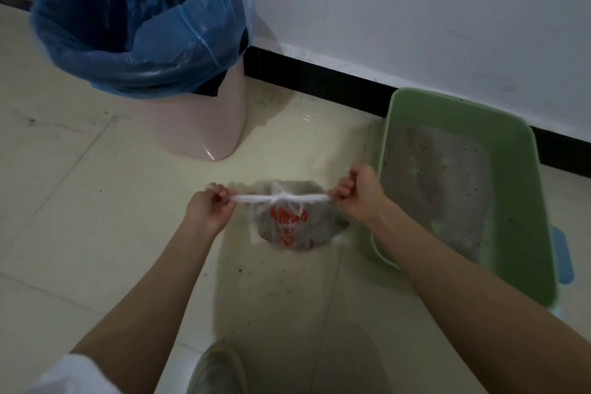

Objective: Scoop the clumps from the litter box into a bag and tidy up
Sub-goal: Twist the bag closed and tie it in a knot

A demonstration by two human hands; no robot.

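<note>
Step in hand looks like tying off the bag (294, 224): it's a small clear plastic bag with red print, grey litter lumps showing through, hanging or resting low over the floor (80, 201) in mid-scene, just left of the litter box (511, 150). Left hand (209, 206) is clenched round the left handle (252, 199), right hand (359, 190) clenched round the right handle (315, 198); both handles pulled out sideways into one taut white line with a knot (277, 198) bunched at the middle. Can't tell if bag bottom touches the tile. Litter box, green, sits at right against the wall (415, 9), grey litter inside looks thin and fairly even, no obvious clumps, so scooping seems done. Something blue (563, 256) pokes out past its right edge, could be the scoop, not sure. Bin (198, 118), pink with blue liner (128, 25), stands far left, mouth open, well apart from the bag. Grit specks are scattered on the tile near the bag. Next move, judged: cinch the knot or add a second one, then carry the bag left and up over the bin rim and drop it in; needs a firm hold so the thin plastic doesn't tear. Then sweep the grit. A shoe (217, 368) is at near centre.
</note>
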